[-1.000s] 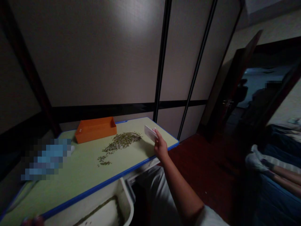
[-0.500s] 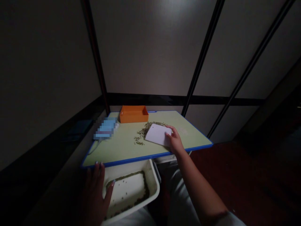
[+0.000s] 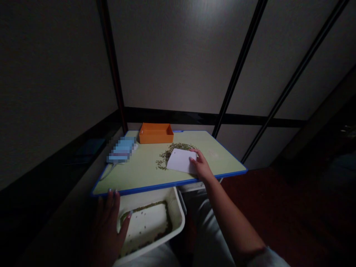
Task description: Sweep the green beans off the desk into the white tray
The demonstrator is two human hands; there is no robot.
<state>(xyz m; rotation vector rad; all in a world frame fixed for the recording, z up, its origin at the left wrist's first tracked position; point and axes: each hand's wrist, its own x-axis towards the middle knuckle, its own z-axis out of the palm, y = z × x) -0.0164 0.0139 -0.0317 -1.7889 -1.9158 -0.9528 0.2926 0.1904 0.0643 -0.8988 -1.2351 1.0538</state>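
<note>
My right hand (image 3: 200, 165) grips a flat white plastic scraper (image 3: 181, 161) by its right side, thumb on top. The scraper is tilted on the tabletop at the near side of a loose pile of small greenish-brown grains (image 3: 182, 145), hiding part of it. Stray grains lie to its left. My left hand (image 3: 109, 224) has its fingers spread at the left side of a white plastic tub (image 3: 179, 221), fingertips near the table's front edge. Small grains line the tub's bottom edges, with a few scattered in the middle.
An orange open box (image 3: 156, 138) stands at the back of the pale green, blue-edged table (image 3: 144, 174). A blurred-out blue item (image 3: 122, 149) with a cord lies at the left. A panelled wall (image 3: 172, 66) rises behind. Part of another pale container (image 3: 194, 185) shows under the table.
The whole view has shifted slightly. The scraper and my right hand appear a little nearer to me, and more grains show behind the scraper. My left hand stays by the tub.
</note>
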